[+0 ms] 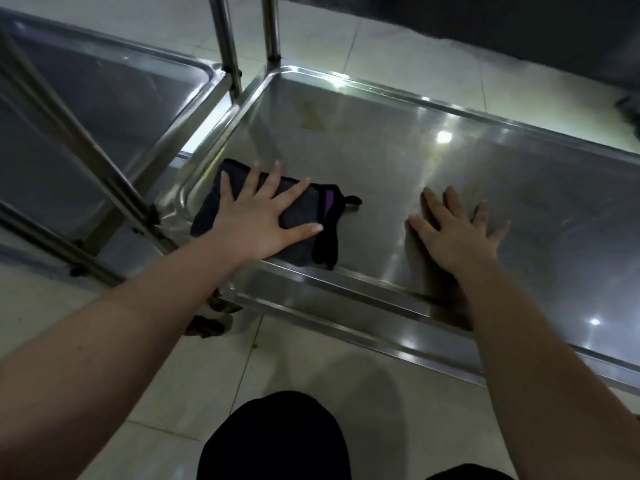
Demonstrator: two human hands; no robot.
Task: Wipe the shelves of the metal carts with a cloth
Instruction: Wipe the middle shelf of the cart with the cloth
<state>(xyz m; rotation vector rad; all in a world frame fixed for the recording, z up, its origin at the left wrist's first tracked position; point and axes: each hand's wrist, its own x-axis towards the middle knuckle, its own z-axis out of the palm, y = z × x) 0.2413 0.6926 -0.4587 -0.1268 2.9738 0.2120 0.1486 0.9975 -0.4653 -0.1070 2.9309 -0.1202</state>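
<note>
Two hands are lying flat on the bottom shelf [415, 140] of the nearer metal cart.

Left hand [266, 216]: fingers are spreading straight and the palm is pressing down on the folded dark cloth [301, 207]. No finger is curling round it, so this is pressing, not gripping.

The cloth is sitting in the shelf's near left corner, close against the raised rim. A black strap [349, 200] is trailing off its right side.

Right hand [453, 233]: it is also lying spread and flat, holding nothing, on bare steel well to the right of the cloth.

A yellowish stain [318, 116] is showing beyond the cloth, toward the far left corner. A second cart [104, 109] is standing just left of the cloth. A wheel [211, 317] is showing below the cloth's corner.

Judgement: wiping is under way, and the steel right of the cloth probably needs passes yet.

Risks from here:
1. With only palm pressure on it, the cloth may be sliding out or unfolding on a fast stroke.
2. The strap may be catching on the rim.
3. The cart is standing on wheels, so a hard push may be rolling it away.
4. The bare right palm may be leaving prints on the steel.
5. The stain may be getting missed if strokes stay near the cloth's corner.
</note>
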